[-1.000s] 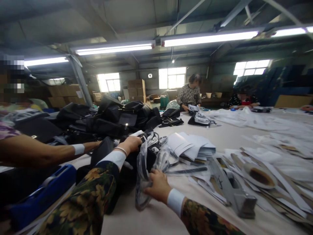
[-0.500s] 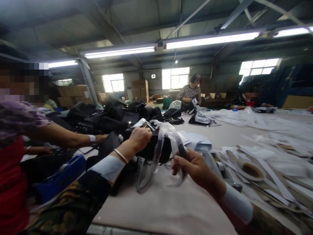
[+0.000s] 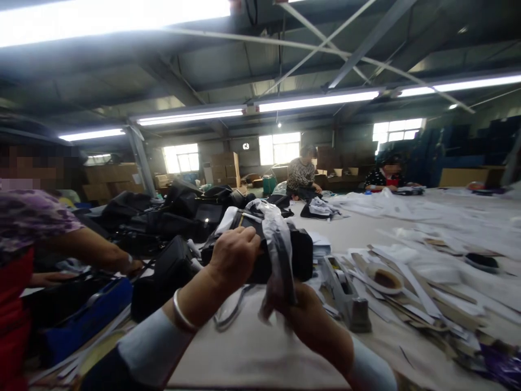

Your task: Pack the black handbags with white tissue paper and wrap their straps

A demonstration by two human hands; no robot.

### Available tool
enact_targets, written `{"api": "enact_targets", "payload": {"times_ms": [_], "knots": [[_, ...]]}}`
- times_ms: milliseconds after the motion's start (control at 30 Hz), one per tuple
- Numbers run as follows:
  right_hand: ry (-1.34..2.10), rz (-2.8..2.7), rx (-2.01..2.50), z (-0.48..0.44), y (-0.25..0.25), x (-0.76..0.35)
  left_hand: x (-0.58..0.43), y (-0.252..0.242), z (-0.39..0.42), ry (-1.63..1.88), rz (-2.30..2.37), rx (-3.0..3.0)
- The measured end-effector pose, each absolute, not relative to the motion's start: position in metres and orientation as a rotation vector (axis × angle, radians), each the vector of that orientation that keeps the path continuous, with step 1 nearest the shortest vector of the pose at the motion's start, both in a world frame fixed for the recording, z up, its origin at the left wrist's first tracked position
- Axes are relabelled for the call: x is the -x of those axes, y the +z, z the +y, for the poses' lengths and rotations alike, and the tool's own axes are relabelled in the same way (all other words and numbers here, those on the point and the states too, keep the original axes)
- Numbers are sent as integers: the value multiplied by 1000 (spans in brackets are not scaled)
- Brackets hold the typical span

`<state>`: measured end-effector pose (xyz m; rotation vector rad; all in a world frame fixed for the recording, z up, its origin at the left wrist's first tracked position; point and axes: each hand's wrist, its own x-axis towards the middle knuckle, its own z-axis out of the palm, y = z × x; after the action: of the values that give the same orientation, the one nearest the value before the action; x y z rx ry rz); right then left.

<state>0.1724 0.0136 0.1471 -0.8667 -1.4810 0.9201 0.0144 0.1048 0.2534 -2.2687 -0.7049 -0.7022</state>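
Observation:
A black bag (image 3: 302,255) is held up over the table in front of me. My left hand (image 3: 236,252) is closed on its upper edge, beside a gold-coloured zip line. Across the bag's front runs a strap wrapped in clear plastic (image 3: 277,231). Low on this strap, my right hand (image 3: 304,308) has its fingers closed round it; the fingertips are partly hidden and blurred. Another plastic-covered strap loop (image 3: 226,315) hangs below the bag, near the tabletop. Left of my hands stands another black bag (image 3: 173,260).
Black bags (image 3: 191,201) lie piled at the back left. A co-worker's arm (image 3: 101,247) reaches over a blue bin (image 3: 87,320) at left. On the right are a grey tape dispenser (image 3: 354,309), a tape roll (image 3: 385,278) and paper strips. Two more people sit beyond the table (image 3: 358,217).
My right hand has moved left and down, drawing the plastic-wrapped strap across the bag's front. The left hand stays on the bag's edge. The camera view has tilted up and turned right.

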Motion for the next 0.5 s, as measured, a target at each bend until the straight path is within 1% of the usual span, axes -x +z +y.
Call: {"api": "enact_targets", "payload": {"times_ms": [67, 133, 200, 267, 333, 400, 433, 467, 500], "knots": [[1063, -1408, 830, -18, 165, -188, -16, 241, 88, -747, -702, 2300], [1270, -1217, 850, -50, 184, -208, -21, 218, 71, -763, -709, 2351], [1405, -1035, 817, -71, 197, -225, -30, 186, 56, -741, -737, 2434], [1467, -928, 773, -79, 200, -234, -40, 148, 42, -673, -806, 2559], [1481, -876, 817, -75, 190, -235, -49, 114, 34, -553, -933, 2711], [1472, -862, 939, -66, 169, -231, -52, 92, 31, -447, -1082, 2856], [1462, -865, 998, -61, 157, -228, -51, 88, 32, -457, -1138, 2933], [1451, -873, 1043, -58, 146, -226, -48, 87, 33, -539, -1184, 3018], [1439, -889, 1075, -56, 136, -224, -43, 90, 35, -698, -1236, 3101]]}}
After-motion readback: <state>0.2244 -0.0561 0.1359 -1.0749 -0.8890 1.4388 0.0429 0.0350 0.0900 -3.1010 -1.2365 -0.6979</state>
